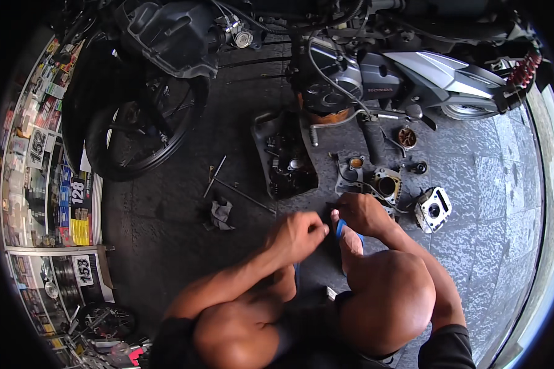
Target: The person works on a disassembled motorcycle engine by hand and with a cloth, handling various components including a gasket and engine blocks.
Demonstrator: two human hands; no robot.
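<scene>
A metal engine cylinder block [387, 186] lies with its dark round bore upward, its flange yellowish. Just left lies a grey metal engine part [348, 175] with an amber-coloured opening.

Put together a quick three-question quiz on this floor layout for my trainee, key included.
1. True or false: in the picture, the crumpled grey rag lies left of the black tray.
2. What colour is the coil spring at upper right? A blue, B red, C yellow.
3. Which of the person's hands is nearer the silver engine part with the round dark hole?

Key: 1 true; 2 B; 3 the right hand.
</scene>
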